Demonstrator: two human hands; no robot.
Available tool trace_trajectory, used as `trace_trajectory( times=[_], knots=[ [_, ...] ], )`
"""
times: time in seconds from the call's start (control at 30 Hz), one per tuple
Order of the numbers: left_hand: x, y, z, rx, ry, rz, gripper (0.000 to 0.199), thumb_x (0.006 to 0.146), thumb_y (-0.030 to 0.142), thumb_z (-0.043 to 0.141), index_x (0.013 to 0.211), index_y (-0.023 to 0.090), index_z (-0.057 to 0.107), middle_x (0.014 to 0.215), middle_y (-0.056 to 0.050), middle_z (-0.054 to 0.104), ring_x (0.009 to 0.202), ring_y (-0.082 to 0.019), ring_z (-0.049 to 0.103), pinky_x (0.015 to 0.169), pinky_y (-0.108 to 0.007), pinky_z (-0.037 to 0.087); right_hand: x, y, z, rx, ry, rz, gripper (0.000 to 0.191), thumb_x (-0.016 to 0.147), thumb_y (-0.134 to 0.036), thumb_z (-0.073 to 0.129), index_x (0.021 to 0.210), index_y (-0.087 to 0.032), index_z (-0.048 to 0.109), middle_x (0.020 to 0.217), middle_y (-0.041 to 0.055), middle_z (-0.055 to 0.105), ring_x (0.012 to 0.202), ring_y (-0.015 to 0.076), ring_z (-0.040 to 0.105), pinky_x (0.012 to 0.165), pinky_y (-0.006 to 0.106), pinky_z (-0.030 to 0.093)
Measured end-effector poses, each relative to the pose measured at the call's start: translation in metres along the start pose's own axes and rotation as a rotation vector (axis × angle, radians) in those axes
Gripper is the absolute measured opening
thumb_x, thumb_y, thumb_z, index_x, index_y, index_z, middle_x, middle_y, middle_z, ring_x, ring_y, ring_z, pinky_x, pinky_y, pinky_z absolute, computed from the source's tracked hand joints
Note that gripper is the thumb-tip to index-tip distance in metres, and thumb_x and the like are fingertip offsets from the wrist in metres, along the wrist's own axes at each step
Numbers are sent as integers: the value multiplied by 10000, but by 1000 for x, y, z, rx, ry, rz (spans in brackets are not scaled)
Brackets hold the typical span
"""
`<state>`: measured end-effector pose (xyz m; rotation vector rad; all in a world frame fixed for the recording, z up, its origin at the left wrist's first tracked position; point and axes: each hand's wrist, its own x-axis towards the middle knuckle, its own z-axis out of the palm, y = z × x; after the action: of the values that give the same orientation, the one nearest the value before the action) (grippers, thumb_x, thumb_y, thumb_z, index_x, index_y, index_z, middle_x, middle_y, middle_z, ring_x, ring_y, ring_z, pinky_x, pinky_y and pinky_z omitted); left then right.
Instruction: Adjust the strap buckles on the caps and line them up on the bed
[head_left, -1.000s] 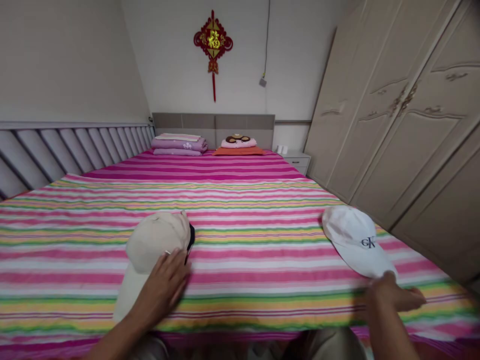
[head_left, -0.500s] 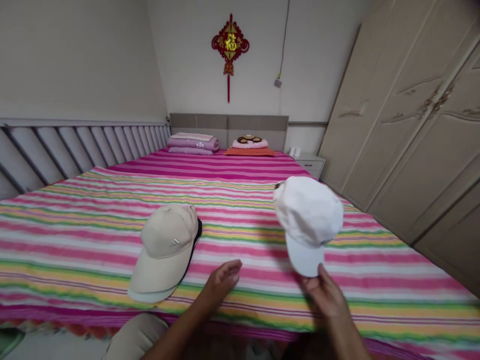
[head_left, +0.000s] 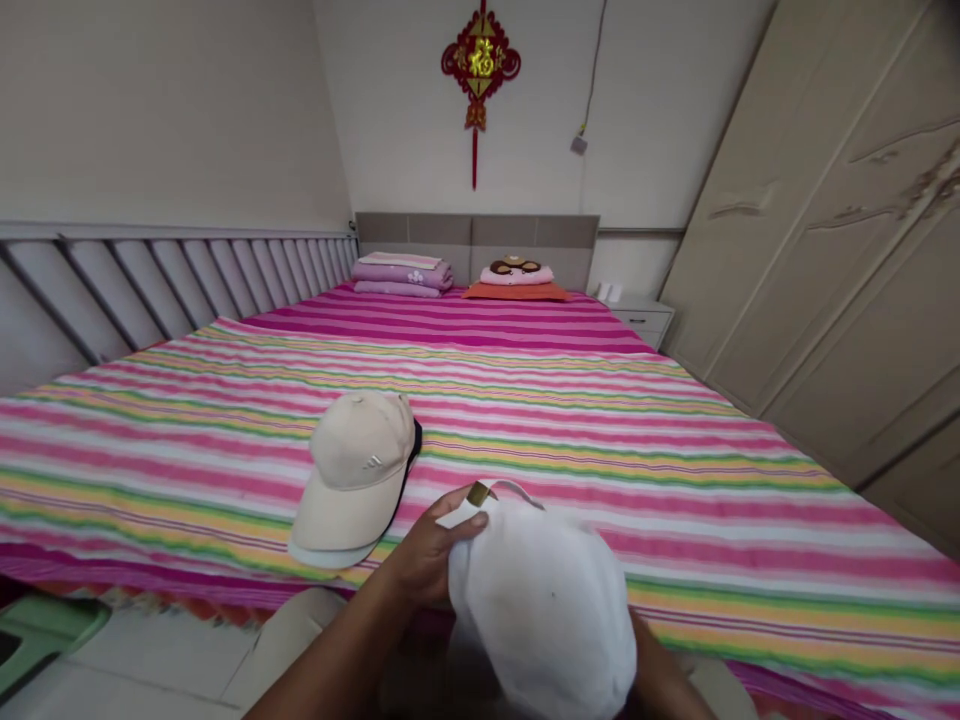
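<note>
A white cap (head_left: 547,610) hangs close in front of me at the bed's front edge, its back strap and brass-coloured buckle turned up to the left. My left hand (head_left: 435,545) pinches that strap beside the buckle. Behind the cap's right side is my right hand; only the wrist and forearm show, and the fingers are hidden. A beige cap (head_left: 360,450) with a small striped logo lies on the striped bedspread to the left, brim towards me, resting over other caps whose dark and pale edges peek out.
Folded purple bedding (head_left: 401,275) and a pink pillow on orange cloth (head_left: 516,290) sit by the headboard. A metal railing (head_left: 150,290) runs along the left, a wardrobe (head_left: 810,250) stands right, and a green stool (head_left: 52,640) is low left.
The white cap has come down and left, nearer to me, and turned so its strap faces up. My left hand has taken hold of the strap. The view has shifted slightly.
</note>
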<state>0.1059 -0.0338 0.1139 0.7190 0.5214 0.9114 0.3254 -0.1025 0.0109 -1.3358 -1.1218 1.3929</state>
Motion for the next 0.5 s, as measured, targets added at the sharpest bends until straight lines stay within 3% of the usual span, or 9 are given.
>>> trace_trajectory(
  times=[0.07, 0.1, 0.17, 0.23, 0.33, 0.4, 0.5],
  knots=[
    [-6, 4, 8, 35, -63, -65, 139, 605, 207, 691, 691, 129, 616, 607, -13, 605, 565, -115, 567, 550, -211, 428, 2, -39, -6, -17, 149, -104, 290, 694, -439, 585, 550, -188, 571, 498, -7, 537, 494, 156, 479, 524, 281, 392],
    [-9, 7, 13, 74, -108, -98, 128, 626, 224, 675, 670, 122, 611, 596, -13, 594, 562, -113, 558, 547, -212, 420, 3, -59, -4, -15, 158, -187, 276, 722, -436, 561, 596, -190, 572, 553, -5, 547, 546, 155, 493, 563, 275, 400],
    [-14, 11, 20, 184, -163, -163, 150, 668, 261, 642, 661, 114, 610, 580, -11, 576, 545, -101, 532, 530, -202, 395, 2, -92, 7, -59, 80, -317, 277, 763, -447, 517, 793, -190, 616, 759, 37, 601, 766, 188, 536, 722, 292, 407],
    [-18, 13, 22, 296, -162, -212, 187, 681, 296, 630, 681, 109, 618, 581, -11, 574, 514, -86, 503, 497, -189, 362, 2, -112, 24, -105, -122, -359, 348, 781, -486, 474, 902, -187, 605, 888, 64, 593, 886, 206, 519, 782, 300, 387],
    [-20, 13, 14, 373, -112, -242, 229, 668, 331, 636, 663, 102, 615, 543, -5, 555, 429, -58, 432, 431, -178, 300, 6, -116, 48, -33, -332, -264, 359, 788, -512, 451, 796, -172, 565, 692, 18, 542, 607, 131, 476, 552, 233, 365],
    [-21, 12, 6, 392, -54, -232, 222, 656, 324, 648, 652, 105, 610, 516, 5, 534, 399, -45, 398, 413, -171, 273, 10, -108, 59, 51, -361, -189, 327, 768, -491, 503, 693, -173, 493, 560, -38, 435, 468, 78, 338, 446, 201, 260],
    [-21, 9, -2, 406, 12, -199, 212, 646, 317, 663, 657, 111, 609, 506, 8, 524, 393, -40, 393, 411, -164, 267, 14, -98, 66, 148, -385, -149, 318, 741, -467, 559, 674, -180, 438, 526, -67, 363, 439, 57, 244, 424, 197, 180]
  ],
)
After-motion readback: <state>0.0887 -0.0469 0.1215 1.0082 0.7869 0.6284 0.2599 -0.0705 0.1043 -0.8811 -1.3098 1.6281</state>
